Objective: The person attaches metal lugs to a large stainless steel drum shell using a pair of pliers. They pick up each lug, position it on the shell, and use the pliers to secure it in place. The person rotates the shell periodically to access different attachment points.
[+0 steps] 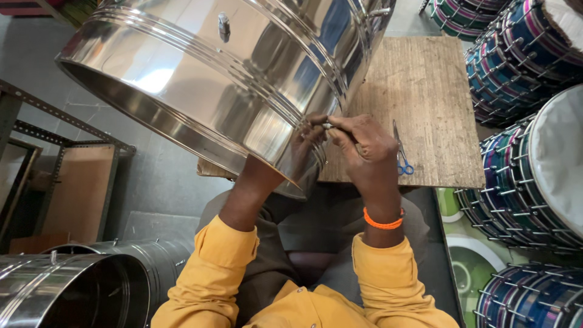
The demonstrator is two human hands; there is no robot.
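Yellow sleeves (pixel 225 267) sit closest to the lens, with an orange band (pixel 382 222) on the right wrist. Ahead of them, the right hand (pixel 364 152) pinches a small metal part (pixel 328 126) between thumb and forefinger; the fingers (pixel 340 124) are closed on it, the rest curled. What the part is cannot be told. It lies at the fingertips, pressed against the shell (pixel 231 79), just left of the right fingers.

The left hand (pixel 306 143) reaches in from below the shell rim, its fingers bent against the shell wall beside the part; whether they grip anything cannot be told. Both hands meet at the part, the right one on top.

The shell is a wide polished steel cylinder, ribbed, mirror-bright, tilted with its open mouth toward the lower left.

Right of the fingers, blue-handled scissors (pixel 401 155) lie on a rough wooden tabletop (pixel 425 91). Further right stand stacked drums (pixel 522 61) with coloured bands. Another steel shell (pixel 73 291) rests lower left.
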